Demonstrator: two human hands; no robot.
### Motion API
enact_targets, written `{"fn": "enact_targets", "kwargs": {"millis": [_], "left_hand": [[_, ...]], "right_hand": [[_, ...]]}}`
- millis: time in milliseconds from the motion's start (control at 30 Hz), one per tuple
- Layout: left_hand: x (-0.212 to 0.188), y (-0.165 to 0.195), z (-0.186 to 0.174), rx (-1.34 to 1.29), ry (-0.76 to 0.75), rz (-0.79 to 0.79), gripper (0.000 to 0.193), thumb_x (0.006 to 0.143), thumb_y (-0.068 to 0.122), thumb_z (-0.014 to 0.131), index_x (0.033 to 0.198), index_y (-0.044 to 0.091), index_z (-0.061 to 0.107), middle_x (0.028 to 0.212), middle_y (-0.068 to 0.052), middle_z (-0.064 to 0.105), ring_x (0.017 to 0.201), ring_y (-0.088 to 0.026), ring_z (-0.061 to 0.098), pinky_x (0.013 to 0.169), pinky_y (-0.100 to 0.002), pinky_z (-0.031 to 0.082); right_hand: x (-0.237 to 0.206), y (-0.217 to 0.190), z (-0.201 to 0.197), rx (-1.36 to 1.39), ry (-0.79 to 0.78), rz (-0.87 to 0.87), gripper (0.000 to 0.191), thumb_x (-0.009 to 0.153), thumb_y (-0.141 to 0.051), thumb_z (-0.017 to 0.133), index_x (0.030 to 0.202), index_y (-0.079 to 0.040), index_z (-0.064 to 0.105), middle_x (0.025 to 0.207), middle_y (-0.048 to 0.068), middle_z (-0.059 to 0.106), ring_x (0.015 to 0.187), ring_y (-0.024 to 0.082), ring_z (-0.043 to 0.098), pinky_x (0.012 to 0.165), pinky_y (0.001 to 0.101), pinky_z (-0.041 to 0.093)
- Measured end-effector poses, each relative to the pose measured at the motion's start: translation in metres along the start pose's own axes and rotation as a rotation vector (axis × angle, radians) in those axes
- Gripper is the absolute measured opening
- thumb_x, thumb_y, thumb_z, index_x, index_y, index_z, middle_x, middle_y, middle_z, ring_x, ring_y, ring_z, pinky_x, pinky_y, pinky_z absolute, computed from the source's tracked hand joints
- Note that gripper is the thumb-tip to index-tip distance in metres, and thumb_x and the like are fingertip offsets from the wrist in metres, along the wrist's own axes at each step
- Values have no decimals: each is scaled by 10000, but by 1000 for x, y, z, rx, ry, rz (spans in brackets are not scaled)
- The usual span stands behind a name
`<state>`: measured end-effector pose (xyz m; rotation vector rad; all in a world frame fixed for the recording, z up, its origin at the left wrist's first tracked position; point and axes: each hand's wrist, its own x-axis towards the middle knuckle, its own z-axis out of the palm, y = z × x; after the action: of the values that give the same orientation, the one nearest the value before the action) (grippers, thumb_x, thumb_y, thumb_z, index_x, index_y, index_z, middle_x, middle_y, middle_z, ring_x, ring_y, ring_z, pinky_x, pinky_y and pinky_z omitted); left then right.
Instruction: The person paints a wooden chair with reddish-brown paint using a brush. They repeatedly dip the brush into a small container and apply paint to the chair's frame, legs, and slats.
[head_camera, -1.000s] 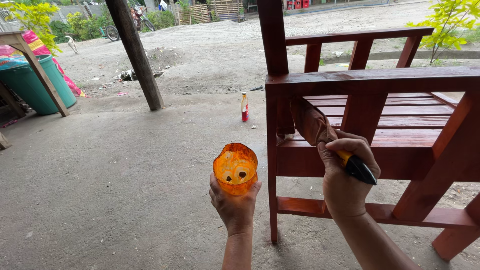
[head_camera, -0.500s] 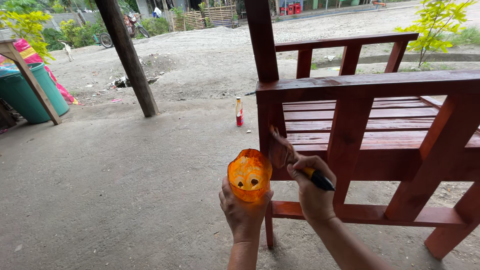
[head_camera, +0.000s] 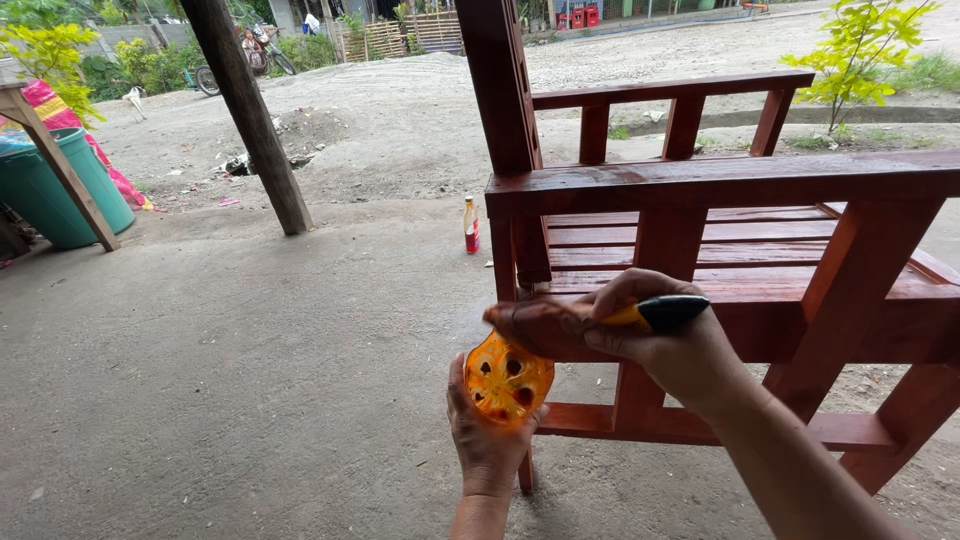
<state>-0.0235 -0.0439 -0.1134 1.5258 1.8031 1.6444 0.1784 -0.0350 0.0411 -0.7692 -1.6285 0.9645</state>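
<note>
Head view: left hand cups orange cup from below. Right hand grips paintbrush, bristles at cup rim, red bench just behind. Risk: cup tips, stain drips onto concrete floor.

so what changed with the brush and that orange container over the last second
The right hand brought the brush down off the red wooden bench and left to the orange container, so its bristles now sit at the container's top edge. The left hand went on holding the container, a little lower and nearer the bench. The bench and the small bottle on the ground did not move.
</note>
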Motion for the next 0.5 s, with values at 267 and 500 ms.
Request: {"fn": "enact_targets", "kwargs": {"millis": [267, 500], "left_hand": [[-8, -10, -3, 25, 139, 468, 1104, 647, 154, 951, 1498, 130, 247, 1421, -199, 459, 1337, -394, 481, 1112, -493, 458], [-11, -7, 1, 46, 98, 483, 1094, 659, 302, 964, 1487, 99, 278, 1417, -211, 448, 1353, -409, 448, 1128, -520, 422]], "right_hand": [[6, -49, 11, -270, -530, 71, 138, 780, 25, 822, 785, -70, 722, 848, 3, 765, 850, 102, 723, 806, 282, 640], [-3, -22, 48, -547, -638, -149, 170, 748, 65, 739, 734, -90, 673, 767, 34, 705, 769, 186, 699, 712, 358, 585]]}}
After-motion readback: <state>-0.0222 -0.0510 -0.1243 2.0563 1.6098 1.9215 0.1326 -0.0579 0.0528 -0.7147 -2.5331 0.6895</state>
